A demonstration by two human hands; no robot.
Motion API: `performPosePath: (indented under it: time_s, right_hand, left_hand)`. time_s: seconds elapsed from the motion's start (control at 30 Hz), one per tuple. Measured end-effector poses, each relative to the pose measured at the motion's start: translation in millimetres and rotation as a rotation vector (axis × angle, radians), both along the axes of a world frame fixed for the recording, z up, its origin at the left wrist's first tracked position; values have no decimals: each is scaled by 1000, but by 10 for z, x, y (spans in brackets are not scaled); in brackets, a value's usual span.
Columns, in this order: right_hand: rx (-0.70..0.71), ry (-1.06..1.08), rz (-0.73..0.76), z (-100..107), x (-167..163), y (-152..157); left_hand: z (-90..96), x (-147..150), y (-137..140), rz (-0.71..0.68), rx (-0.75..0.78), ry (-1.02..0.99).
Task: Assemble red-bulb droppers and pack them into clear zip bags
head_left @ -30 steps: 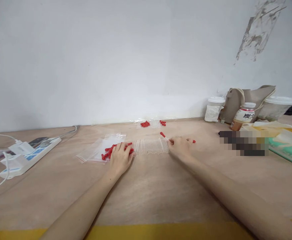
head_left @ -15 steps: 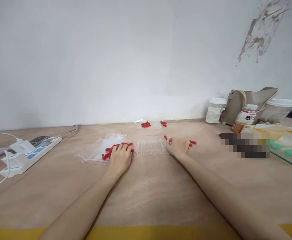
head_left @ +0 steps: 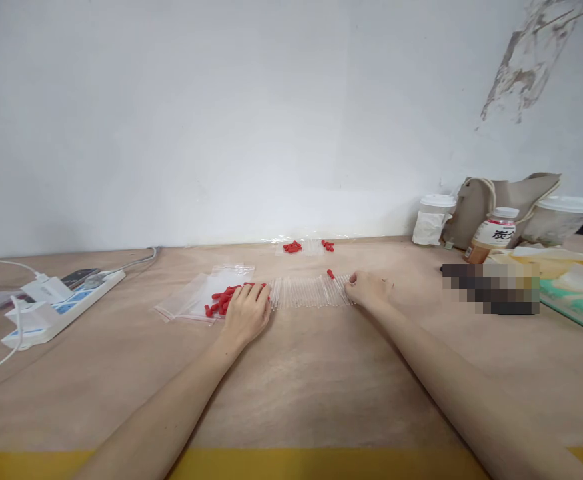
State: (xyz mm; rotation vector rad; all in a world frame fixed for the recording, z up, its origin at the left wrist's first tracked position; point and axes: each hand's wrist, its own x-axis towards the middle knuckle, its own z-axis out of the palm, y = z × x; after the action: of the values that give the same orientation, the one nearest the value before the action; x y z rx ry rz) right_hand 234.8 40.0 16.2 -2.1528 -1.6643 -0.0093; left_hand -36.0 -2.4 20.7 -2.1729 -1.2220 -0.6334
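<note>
- In the head view, the person's left hand [head_left: 247, 310] lies palm down with bent fingers close together over a pile of small red bulb-shaped pieces [head_left: 224, 300]; it hides part of the pile, and I can't tell whether it grips any.
- Thin, clear, stick-like tubes [head_left: 301, 292] lie side by side in a row on the bare, light-brown tabletop [head_left: 296, 373], between the two hands; glass or plastic, I can't say.
- The right hand [head_left: 370, 290] has its fingers bunched at the row's right end; what they may pinch is hidden.
- One separate red bulb [head_left: 330, 274] sits at the row's far edge; whether it caps a tube is hard to see.
- Flat, clear plastic bags [head_left: 184, 301] lie partly under the pile, overlapping, their edges faint.
- Near the wall, more red pieces [head_left: 292, 247] lie in two clusters, with shiny clear film around them that is hard to make out.
- To the right, blurred blocks mask a dark object [head_left: 496, 288].
- Both forearms are cut off below.
</note>
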Motion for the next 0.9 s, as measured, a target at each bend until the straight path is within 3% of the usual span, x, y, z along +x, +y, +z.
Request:
performPosePath:
  time_s: [0.2,0.3,0.6,0.9]
  right_hand:
    - [-57,-30,-27,-5,-20,26]
    - [-75,-36,-46,-3,-20,48]
    - [-125,-45,-49,17,-17,87]
    - [-119,-32,-40,12,-38,96]
  left_hand:
    - [-131,71,3,-282,-4,-115]
    - [-212,146,-5,-354,-57,-188]
    - [-276,268,-11,-326,-144,-193]
    - [-191,129,114,-230,41,-28]
